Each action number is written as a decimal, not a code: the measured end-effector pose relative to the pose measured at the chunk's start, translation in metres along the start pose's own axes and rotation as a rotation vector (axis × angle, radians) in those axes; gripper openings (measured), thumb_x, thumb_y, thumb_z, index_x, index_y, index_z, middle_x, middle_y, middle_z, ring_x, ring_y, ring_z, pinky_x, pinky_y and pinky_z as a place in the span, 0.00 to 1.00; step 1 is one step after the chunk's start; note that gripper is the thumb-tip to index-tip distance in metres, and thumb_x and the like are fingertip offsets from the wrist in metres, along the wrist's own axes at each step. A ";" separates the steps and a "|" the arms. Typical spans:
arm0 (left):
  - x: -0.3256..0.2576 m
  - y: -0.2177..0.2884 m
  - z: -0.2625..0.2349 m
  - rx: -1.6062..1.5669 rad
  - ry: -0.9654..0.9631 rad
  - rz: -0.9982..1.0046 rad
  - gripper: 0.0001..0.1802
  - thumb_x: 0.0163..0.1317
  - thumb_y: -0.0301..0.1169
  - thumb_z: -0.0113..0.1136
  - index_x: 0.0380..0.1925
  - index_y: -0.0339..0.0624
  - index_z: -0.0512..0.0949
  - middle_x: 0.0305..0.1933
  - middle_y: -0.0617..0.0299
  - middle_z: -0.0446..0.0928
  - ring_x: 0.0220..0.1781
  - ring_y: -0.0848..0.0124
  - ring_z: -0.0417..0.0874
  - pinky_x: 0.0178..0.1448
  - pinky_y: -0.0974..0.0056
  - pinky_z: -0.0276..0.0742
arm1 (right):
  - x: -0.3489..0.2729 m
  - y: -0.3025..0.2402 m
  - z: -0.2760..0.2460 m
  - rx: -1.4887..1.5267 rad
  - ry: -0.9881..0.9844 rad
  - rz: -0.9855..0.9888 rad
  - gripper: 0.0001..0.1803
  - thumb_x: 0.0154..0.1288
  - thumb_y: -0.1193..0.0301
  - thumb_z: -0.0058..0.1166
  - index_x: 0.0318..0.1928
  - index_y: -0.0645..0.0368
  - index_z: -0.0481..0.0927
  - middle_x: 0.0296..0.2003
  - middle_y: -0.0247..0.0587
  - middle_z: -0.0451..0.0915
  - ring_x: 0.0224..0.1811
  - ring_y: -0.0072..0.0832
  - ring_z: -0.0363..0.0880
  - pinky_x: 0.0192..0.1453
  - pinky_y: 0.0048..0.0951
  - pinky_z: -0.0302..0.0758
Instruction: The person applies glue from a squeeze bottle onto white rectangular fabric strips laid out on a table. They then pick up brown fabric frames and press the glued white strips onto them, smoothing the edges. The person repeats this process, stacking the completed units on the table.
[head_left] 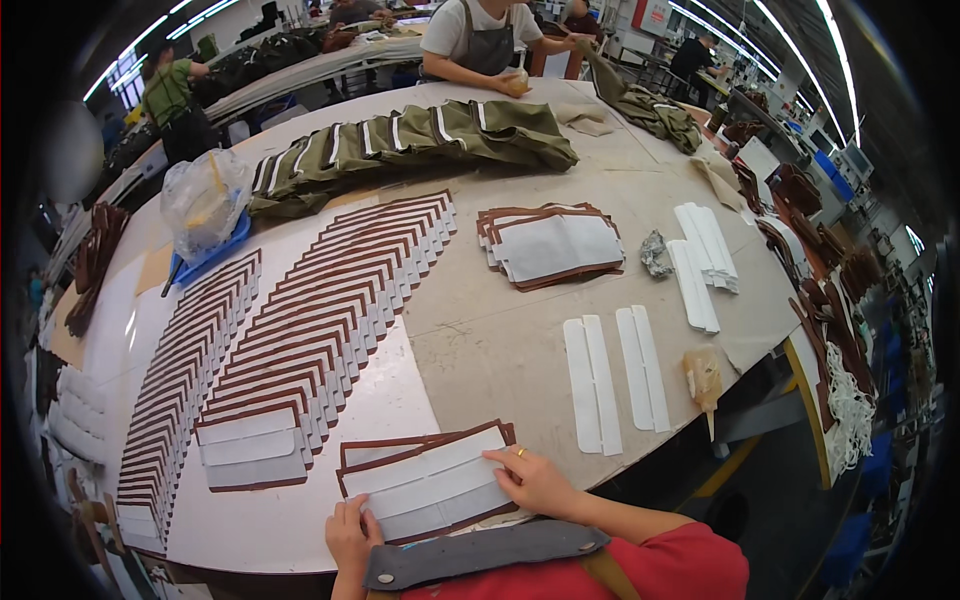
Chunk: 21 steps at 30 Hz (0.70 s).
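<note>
A long white strip (425, 481) lies across a grey panel with brown edges (440, 514), on top of a small stack of similar panels at the table's near edge. My left hand (352, 532) is at the strip's left end, its fingertips closed on the end. At the other end, my right hand (535, 482), with a ring on one finger, has its fingertips on the strip's right end. The undersides of both hands' fingers are partly hidden. Left of the stack, a brown-edged panel (255, 448) bears another white strip.
Two overlapping rows of brown-edged panels (330, 300) run up the left side. Farther off are a panel stack (555, 246), green fabric (400, 150) and a blue tray (215, 256). White strips (592, 385) and a glue bottle (703, 380) lie rightward. Across the table stands a person (480, 45).
</note>
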<state>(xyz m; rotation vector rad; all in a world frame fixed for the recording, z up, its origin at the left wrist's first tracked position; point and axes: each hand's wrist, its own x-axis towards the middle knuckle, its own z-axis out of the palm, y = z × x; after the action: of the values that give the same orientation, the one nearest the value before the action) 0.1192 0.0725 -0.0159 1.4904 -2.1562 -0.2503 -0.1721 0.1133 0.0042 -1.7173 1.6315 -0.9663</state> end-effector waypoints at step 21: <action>-0.002 0.000 0.001 -0.039 0.005 -0.042 0.11 0.49 0.21 0.55 0.35 0.42 0.76 0.23 0.60 0.66 0.24 0.62 0.69 0.30 0.59 0.65 | 0.001 0.001 0.002 0.002 -0.011 0.057 0.15 0.60 0.76 0.51 0.48 0.56 0.76 0.30 0.40 0.73 0.24 0.29 0.72 0.29 0.29 0.71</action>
<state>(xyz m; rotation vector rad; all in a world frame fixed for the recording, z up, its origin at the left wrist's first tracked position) 0.1198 0.0739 -0.0171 1.5139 -2.1067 -0.3010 -0.1706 0.1126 0.0025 -1.6628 1.6625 -0.9294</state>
